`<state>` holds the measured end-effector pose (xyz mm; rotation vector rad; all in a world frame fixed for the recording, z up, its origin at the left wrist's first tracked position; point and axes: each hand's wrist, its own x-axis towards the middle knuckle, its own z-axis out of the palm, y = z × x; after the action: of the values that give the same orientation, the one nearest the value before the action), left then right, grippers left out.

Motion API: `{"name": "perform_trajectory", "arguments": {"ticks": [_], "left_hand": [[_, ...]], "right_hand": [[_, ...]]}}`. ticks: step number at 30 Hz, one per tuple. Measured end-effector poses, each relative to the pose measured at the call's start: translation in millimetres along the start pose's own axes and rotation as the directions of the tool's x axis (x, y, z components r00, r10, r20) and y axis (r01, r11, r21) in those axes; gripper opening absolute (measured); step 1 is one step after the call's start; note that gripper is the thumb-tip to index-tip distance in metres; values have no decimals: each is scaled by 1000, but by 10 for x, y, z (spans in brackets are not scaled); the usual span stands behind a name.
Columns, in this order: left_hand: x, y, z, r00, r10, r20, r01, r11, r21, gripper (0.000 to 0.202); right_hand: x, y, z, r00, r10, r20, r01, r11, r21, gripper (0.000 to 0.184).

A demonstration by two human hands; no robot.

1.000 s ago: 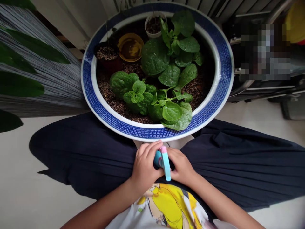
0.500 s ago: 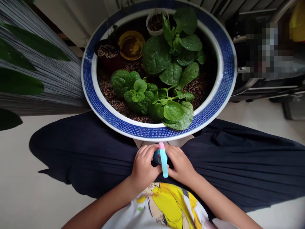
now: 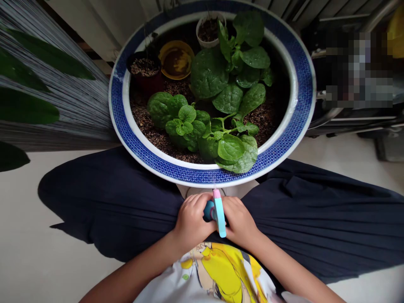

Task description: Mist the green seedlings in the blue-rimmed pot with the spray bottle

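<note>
My left hand (image 3: 192, 221) and my right hand (image 3: 240, 221) are both closed around a small blue sprayer with a pink tip (image 3: 218, 211), held low between my knees. Its pink tip points toward the near rim of a large blue-and-white planter bowl (image 3: 195, 174). Green leafy plants (image 3: 217, 109) grow in dark soil inside the bowl, just beyond my hands.
Inside the bowl at the back sit a yellow saucer (image 3: 176, 59), a dark pot of soil (image 3: 143, 69) and a small white pot (image 3: 208, 29). A striped grey pot with long green leaves (image 3: 47, 97) stands on the left. A dark metal frame (image 3: 356, 118) lies on the right.
The sprayer has turned slightly in my hands, from tilted to nearly straight, with the pink tip now aimed at the bowl's rim. Both hands stay closed on it.
</note>
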<state>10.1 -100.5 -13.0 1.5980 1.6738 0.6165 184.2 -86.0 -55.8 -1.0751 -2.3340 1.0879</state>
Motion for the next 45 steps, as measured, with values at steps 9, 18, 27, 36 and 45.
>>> {"name": "perform_trajectory", "arguments": {"ticks": [9,18,27,36,45], "left_hand": [[2,15,6,997,38,66,-36,999,-26,52],[44,-47,18,993,11,114,-2,996,-87,58],[43,-56,74,989,-78,127,96,985,-142,48],[59,-54,10,967,86,239,-6,949,-315,73],[110,-69,-105,927,139,348,-50,966,-252,92]], "right_hand": [[-29,-4,13,994,-87,-72,81,993,-85,34],[-5,-7,14,998,30,-46,-33,997,-63,31],[-36,27,20,996,37,-86,-42,997,-58,28],[-94,6,54,959,85,-269,-111,990,-85,68],[-11,38,-122,968,71,-239,-74,997,-2,68]]}}
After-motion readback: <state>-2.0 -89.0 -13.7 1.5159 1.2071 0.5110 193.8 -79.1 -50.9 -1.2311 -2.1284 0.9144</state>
